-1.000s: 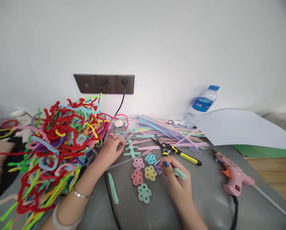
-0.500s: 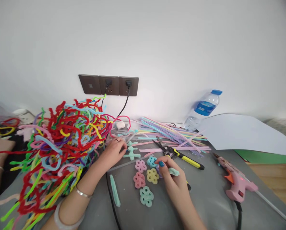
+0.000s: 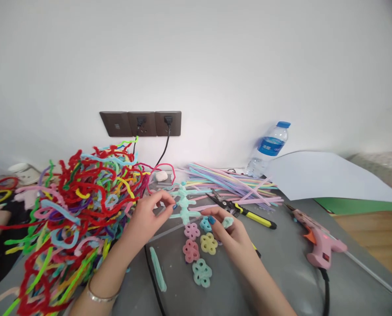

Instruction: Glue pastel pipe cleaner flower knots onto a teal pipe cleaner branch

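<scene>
Hands (image 3: 148,219) (image 3: 238,237) curled, right gripping 1 mint piece (image 3: 228,222), left's hold unclear; 1 bottle (image 3: 270,146) capped.

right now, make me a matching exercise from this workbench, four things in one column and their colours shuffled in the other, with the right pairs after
1. glue gun
2. bottle
3. snips
4. wall socket panel

a. yellow and black
b. dark brown
c. pink and orange
d. clear and blue

Right pairs: 1-c, 2-d, 3-a, 4-b
</scene>
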`<state>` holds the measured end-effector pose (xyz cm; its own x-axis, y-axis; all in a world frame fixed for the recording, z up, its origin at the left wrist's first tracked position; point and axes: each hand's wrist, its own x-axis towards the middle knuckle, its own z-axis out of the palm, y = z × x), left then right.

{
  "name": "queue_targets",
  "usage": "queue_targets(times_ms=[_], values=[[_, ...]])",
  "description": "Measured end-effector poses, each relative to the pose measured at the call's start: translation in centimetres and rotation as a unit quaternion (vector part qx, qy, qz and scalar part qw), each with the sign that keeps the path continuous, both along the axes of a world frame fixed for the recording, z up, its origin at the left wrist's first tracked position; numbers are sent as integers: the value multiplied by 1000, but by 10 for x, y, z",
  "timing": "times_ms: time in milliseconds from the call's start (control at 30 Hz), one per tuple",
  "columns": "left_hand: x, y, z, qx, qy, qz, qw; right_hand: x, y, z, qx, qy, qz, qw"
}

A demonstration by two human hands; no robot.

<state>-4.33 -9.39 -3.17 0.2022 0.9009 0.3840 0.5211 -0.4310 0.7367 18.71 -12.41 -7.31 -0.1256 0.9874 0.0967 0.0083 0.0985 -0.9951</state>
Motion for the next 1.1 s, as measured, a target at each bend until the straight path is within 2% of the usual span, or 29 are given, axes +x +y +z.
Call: queue_targets(times_ms=[133, 300, 567, 733, 833, 933, 1000, 1100], values=[[11, -6, -2, 27, -40, -2, 999, 0, 0, 16, 6, -7, 17, 1000], [15, -7, -4, 14, -92, -2, 996, 0, 0, 28, 23, -28, 14, 999], [18, -10, -2, -63, -175, -38, 982, 0, 1, 28, 89, -66, -49, 993], [19, -10, -5, -68, -150, -79, 983, 3, 0, 27, 142, -109, -95, 979], [21, -8, -7, -56, -137, -67, 987, 7, 1, 24, 122, -104, -70, 984], [20, -5, -11, -24, -149, -40, 988, 10, 5, 17, 50, -22, -4, 999], [19, -3, -13, -1, -159, -21, 987, 12, 6, 14, -2, 36, 47, 998], [17, -2, -15, 26, -152, -4, 988, 14, 3, 17, -31, 52, 70, 996]])
